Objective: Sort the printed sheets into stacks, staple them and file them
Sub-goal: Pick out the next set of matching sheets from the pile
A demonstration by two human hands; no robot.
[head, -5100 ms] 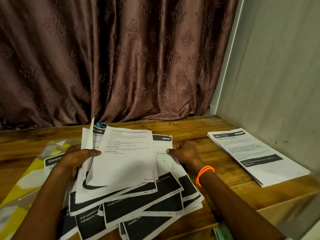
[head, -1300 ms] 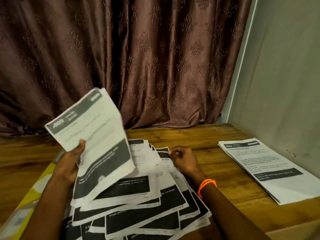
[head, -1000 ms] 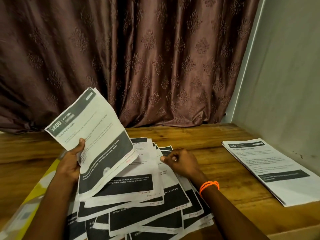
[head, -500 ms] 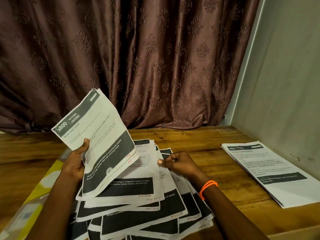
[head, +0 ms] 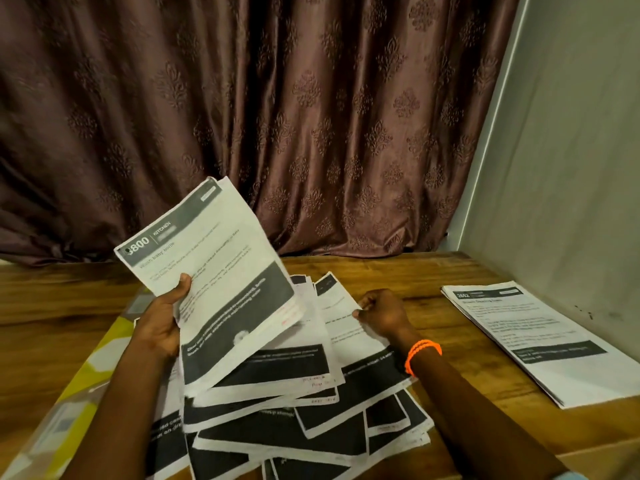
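My left hand holds up a thin bunch of printed sheets, tilted, with a dark header reading "800 KITCHEN" on the top page. Under it a fanned pile of printed sheets with black bands lies spread on the wooden table. My right hand, with an orange band on its wrist, rests on the pile's right side and pinches the edge of one sheet there. A separate neat stack of sheets lies to the right near the wall.
A yellow and grey patterned folder lies under the pile at the left. A brown patterned curtain hangs behind the table. A grey wall closes the right side, just beyond the neat stack.
Five seconds ago both hands held the pile flat. My left hand then lifted a bunch of sheets and keeps it raised; lately it shifted slightly right. My right hand stays on the pile's edge.
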